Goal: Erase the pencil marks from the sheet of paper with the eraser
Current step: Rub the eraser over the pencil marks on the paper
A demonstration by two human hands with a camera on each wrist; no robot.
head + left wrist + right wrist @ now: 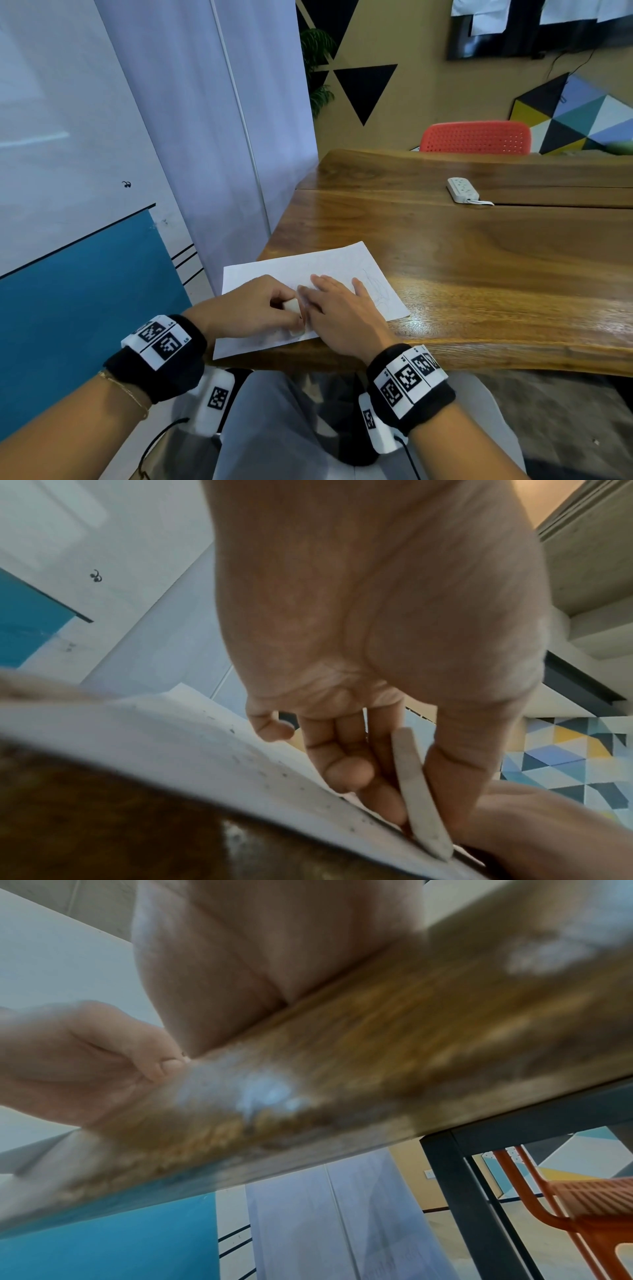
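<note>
A white sheet of paper (274,270) lies at the near left corner of the wooden table (479,274). Faint pencil marks (378,287) show on its right part. My left hand (291,317) pinches a white eraser (294,306) between thumb and fingers, its lower end down on the sheet near the front edge. The left wrist view shows the eraser (418,791) as a flat slab standing on the paper (171,737), gripped by the left hand (394,772). My right hand (329,294) lies flat on the paper just right of the eraser, fingers straight. Its palm (274,947) presses on the table top.
A white power strip (462,189) lies far back on the table. A red chair (476,137) stands behind the table. The paper's near left corner overhangs the table edge. Dark eraser crumbs (284,775) dot the sheet. A wall and curtain stand close on the left.
</note>
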